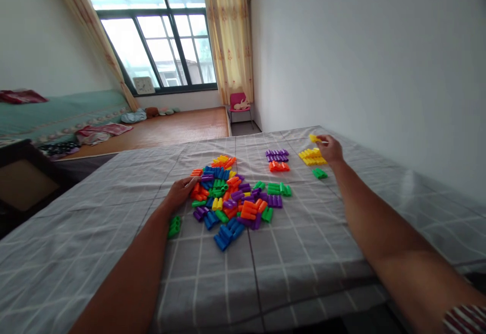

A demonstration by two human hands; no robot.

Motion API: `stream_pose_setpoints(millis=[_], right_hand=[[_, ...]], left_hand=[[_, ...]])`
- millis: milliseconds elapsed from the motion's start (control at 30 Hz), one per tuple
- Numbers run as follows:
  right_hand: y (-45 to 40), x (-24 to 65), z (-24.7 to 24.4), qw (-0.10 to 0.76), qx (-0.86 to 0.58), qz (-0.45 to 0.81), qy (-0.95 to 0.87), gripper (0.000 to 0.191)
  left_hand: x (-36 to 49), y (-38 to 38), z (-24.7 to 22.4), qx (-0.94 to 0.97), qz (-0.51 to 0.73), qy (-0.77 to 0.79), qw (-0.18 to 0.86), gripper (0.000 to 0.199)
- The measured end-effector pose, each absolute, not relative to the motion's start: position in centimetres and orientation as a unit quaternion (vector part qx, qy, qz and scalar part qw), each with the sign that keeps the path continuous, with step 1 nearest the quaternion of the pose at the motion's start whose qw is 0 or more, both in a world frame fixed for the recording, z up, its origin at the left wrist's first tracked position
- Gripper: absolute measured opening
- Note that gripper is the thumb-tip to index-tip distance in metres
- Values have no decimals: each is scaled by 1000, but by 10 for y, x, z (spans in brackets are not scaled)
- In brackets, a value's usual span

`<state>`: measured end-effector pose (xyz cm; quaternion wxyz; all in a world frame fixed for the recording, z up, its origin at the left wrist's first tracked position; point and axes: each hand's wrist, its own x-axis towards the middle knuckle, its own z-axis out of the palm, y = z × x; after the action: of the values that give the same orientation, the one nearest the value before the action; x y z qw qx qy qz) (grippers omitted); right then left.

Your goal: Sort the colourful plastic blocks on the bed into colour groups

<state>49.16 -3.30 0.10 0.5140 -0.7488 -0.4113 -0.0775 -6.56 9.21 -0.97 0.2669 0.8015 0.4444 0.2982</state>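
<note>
My right hand pinches a yellow plastic toy block of joined tubes, just above and behind a group of yellow blocks on the bed. A green block lies in front of that group. My left hand rests at the left edge of a mixed pile of blocks in orange, blue, green, purple and yellow. Its fingers reach out, with the tips against the pile beside a purple block; part of them is hidden.
Rows of purple blocks and orange blocks lie between the pile and the yellow group. A lone green block sits near my left forearm. The checked grey sheet meets a white wall at right. A pink chair stands beyond.
</note>
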Motion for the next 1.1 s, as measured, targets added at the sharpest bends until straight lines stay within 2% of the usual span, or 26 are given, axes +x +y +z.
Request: stream_pose_setpoints(millis=[167,267,400,633,900,1100], right_hand=[[-67,559,-39,417,-862,-108,-266,24],[-68,562,-46,397,-871,-91,-275,21],[-64,557,-40,406,-858,-114,-293,27],[-69,555,-37,294,-899,-70,-318,30],[-64,550,-39,274,-907,-44,-317,40],[-57,525,-31,318,-858,-168,-367,40]], left_hand=[[-67,94,-9,802,292,446,269,62],[-67,92,-8,798,294,450,272,63],[-66,91,-7,792,298,452,282,63],[-67,90,-6,797,300,447,273,60],[-66,90,-6,798,296,451,271,66],[-64,87,-5,796,305,441,280,68]])
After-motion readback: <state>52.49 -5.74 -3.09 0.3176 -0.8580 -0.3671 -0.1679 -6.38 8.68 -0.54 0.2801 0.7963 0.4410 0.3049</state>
